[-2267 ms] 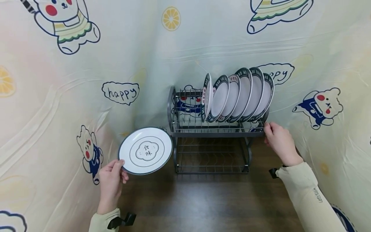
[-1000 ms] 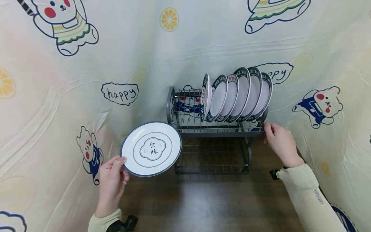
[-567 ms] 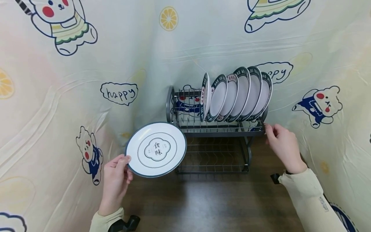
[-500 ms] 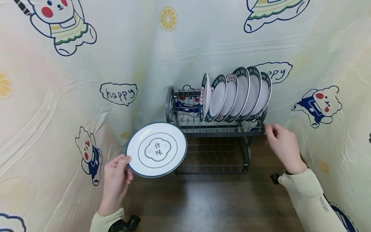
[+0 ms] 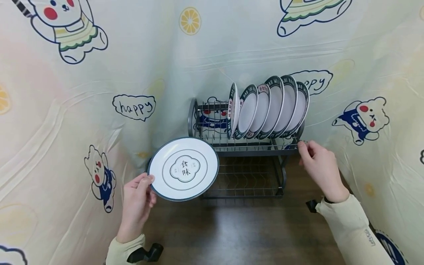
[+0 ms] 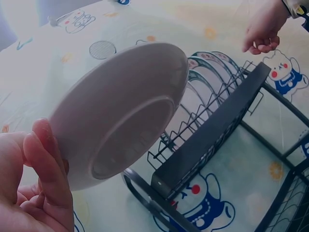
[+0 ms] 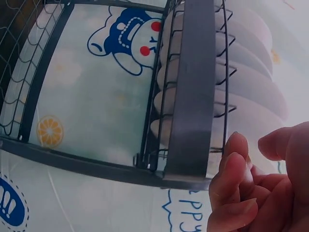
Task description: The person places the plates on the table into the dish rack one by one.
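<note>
My left hand point(image 5: 137, 204) pinches the left rim of a white plate point(image 5: 183, 169) with a blue edge and dark characters in its middle. The plate is held face up and tilted, overlapping the rack's left front corner in the head view. Its pale underside and foot ring show in the left wrist view. A dark two-tier dish rack point(image 5: 245, 153) holds several dark-rimmed plates point(image 5: 275, 108) upright on its top tier, towards the right. At the rack's right front corner is my right hand point(image 5: 321, 167); in the right wrist view its fingers point(image 7: 231, 174) are loosely bent, thumb apart, holding nothing.
Wire slots point(image 5: 212, 125) without plates lie at the left of the top tier. Below is the lower wire tier point(image 5: 245, 180). Patterned cloth point(image 5: 132, 66) hangs behind and on both sides. A blue-patterned rim point(image 5: 391, 246) shows by the right sleeve.
My left hand has carried the plate rightwards and slightly up, so it covers more of the rack's left front. My right hand has stayed by the rack's right corner, shifting only slightly.
</note>
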`<state>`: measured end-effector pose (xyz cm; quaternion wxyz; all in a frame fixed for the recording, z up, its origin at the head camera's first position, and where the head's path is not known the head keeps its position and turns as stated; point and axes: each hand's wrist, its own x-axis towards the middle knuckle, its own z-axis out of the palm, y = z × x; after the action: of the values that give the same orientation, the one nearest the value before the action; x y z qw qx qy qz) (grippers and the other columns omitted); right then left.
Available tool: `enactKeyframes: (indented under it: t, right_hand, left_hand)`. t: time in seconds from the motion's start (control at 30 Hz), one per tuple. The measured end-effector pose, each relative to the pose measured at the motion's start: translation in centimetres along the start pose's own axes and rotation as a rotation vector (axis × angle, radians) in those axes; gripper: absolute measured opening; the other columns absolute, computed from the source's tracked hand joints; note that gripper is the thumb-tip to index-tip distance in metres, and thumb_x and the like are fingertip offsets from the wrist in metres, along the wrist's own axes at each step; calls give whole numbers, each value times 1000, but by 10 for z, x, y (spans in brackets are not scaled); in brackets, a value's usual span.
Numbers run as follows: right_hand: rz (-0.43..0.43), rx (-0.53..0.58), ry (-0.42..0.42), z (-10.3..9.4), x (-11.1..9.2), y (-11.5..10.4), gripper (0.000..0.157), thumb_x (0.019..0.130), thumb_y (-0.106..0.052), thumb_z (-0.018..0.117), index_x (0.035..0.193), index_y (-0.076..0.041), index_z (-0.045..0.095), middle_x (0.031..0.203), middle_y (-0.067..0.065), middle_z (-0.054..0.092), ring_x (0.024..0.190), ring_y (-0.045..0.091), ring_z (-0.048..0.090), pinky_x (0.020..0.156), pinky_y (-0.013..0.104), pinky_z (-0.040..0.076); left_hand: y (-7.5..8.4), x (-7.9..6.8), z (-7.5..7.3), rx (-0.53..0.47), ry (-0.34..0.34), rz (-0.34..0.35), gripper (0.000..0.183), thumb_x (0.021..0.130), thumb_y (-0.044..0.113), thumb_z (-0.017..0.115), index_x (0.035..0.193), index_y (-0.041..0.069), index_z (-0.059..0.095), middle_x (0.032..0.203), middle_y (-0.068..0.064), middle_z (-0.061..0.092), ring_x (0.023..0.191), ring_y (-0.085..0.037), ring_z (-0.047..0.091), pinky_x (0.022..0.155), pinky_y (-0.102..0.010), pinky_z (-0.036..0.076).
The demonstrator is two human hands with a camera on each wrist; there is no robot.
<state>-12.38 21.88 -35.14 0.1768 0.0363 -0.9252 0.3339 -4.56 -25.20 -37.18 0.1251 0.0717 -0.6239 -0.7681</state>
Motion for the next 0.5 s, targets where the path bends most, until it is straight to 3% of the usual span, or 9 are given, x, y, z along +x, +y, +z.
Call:
enactKeyframes:
  t: [0.5]
  right_hand:
    - [-58,34,-3,6,-6,-22,40,110,-38,49,81,-13,62,65,3,64,56,20,49,51,33,39]
  left_hand:
    - [-1,1,18,14,-37,4,36,107,9,52,75,8,68,54,-1,58,37,-10,49,38,-16,39]
